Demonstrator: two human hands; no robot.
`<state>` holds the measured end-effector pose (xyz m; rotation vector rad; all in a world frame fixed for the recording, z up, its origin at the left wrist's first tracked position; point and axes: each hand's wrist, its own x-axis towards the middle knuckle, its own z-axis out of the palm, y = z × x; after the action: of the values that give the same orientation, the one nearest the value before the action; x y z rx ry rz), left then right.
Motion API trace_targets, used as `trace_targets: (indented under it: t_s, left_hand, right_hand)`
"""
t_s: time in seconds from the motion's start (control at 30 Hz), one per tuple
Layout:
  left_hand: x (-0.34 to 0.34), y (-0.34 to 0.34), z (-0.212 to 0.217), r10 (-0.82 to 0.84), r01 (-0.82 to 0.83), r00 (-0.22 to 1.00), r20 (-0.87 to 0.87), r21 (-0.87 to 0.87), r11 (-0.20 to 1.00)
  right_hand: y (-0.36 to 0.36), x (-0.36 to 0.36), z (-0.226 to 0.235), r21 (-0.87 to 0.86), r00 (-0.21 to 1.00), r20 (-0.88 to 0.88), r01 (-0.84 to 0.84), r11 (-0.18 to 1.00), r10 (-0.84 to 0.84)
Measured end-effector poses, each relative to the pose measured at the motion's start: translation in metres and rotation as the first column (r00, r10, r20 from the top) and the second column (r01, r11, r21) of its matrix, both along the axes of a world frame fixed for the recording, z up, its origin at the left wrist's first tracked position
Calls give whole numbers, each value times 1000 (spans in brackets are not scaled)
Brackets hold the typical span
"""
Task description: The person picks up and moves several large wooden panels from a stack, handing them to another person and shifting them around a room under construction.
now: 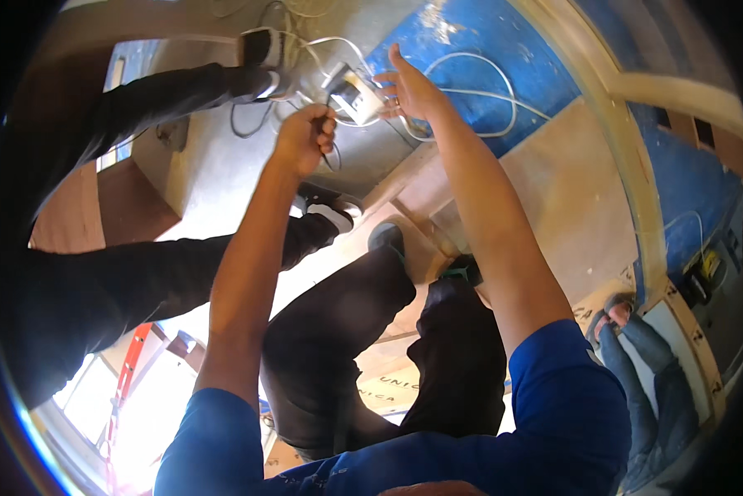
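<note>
My left hand [305,136] is closed, fingers pinched round a thin dark cable [337,159] whose loose part hangs below the fist. Just to its right and a little farther off is a white boxy device with a dark face [355,93], perhaps an electrical box; its exact kind I cannot make out. On the device's right side my right hand [413,89] is open with the thumb raised and fingers spread; whether its fingertips touch the device I cannot tell. A pale cable [504,83] loops over the blue surface beyond my right hand.
Another person's dark-trousered legs [165,273] stand at the left, one shoe [260,48] among tangled cables. A second person's legs [652,372] show at the lower right. Wooden framing [636,182] runs along the right. An orange ladder [128,364] stands at the lower left.
</note>
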<state>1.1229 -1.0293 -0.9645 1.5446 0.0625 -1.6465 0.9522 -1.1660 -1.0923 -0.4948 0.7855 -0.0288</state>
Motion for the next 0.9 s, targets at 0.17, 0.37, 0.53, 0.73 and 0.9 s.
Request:
trace_targets:
  t_s: [0.17,0.37,0.53,0.73,0.9]
  left_hand:
    - [10,3,-5,-229,211,965,126,140,967]
    - [50,0,-9,-309,304,950,35,104,947]
    - [79,-8,-11,-564,538,816,122,194,820]
    - [68,-42,-31,-765,781,242,597,347,519]
    - [173,14,-95,-569,764,323,756,147,628]
  right_hand:
    - [17,31,0,105,980,0,-200,974,201]
    - [36,79,-50,98,965,252,51,994,-74]
    - [33,82,-38,280,937,334,3,960,-100]
    - [12,83,-26,242,969,235,-130,962,72]
    - [-45,-17,-53,-86,996,-74,35,996,-41]
